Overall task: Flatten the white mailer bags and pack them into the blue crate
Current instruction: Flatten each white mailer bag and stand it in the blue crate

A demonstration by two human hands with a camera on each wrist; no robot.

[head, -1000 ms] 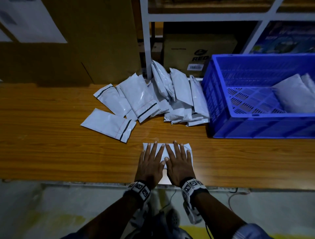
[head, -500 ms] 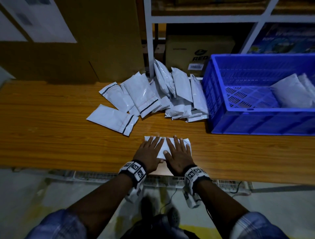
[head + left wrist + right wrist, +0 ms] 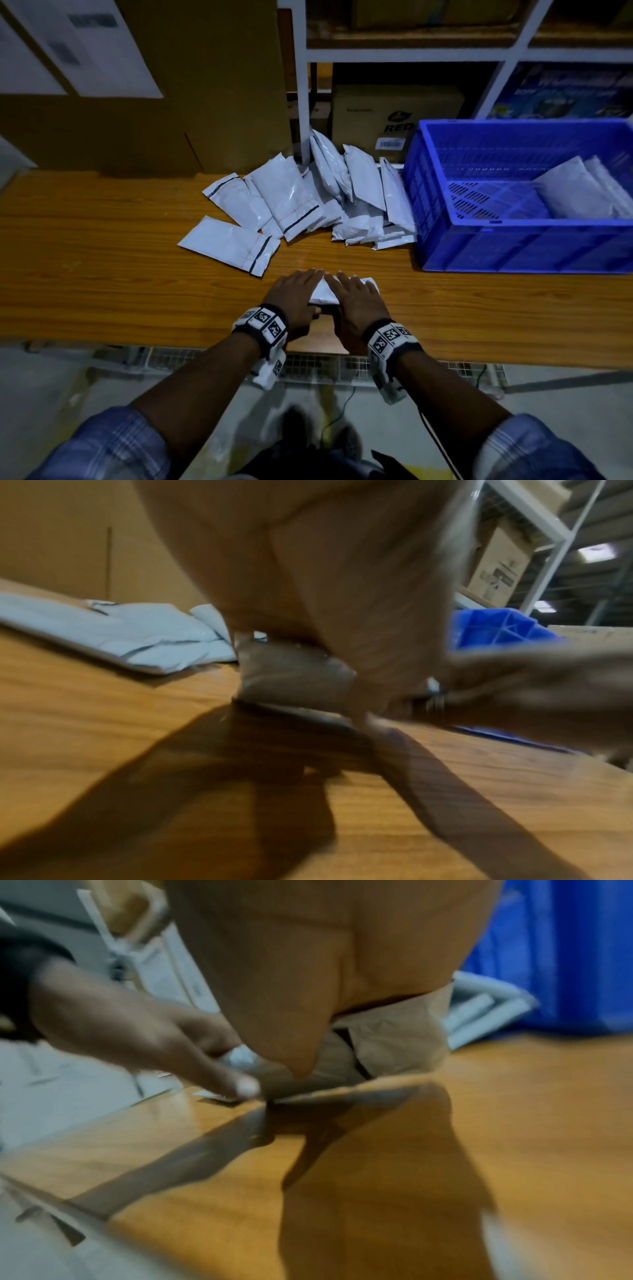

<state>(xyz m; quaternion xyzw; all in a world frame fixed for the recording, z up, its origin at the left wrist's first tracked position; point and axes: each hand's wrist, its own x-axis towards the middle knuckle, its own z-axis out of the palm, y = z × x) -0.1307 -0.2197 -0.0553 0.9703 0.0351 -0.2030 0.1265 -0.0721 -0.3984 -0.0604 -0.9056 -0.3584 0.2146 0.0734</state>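
A white mailer bag (image 3: 325, 293) lies near the front of the wooden table (image 3: 102, 274), its near edge raised off the wood. My left hand (image 3: 296, 291) and right hand (image 3: 356, 298) cover it side by side, fingers flat on top and thumbs tucked at its near edge, pinching it. The left wrist view shows the bag (image 3: 291, 674) lifted with a shadow beneath it; the right wrist view shows the bag (image 3: 394, 1042) under my palm. The blue crate (image 3: 513, 246) stands at the right with flattened bags (image 3: 575, 192) inside. A pile of several unpacked mailers (image 3: 308, 198) lies behind my hands.
A large cardboard box (image 3: 137, 85) stands at the back left. A white shelf post (image 3: 303, 102) and a brown carton (image 3: 394, 116) are behind the pile. One mailer (image 3: 229, 243) lies apart to the left. The table's front edge (image 3: 102, 339) runs just behind my wrists.
My hands have slid back along the bag toward me, from pressing flat on it to taking its near edge, which has come up off the table.
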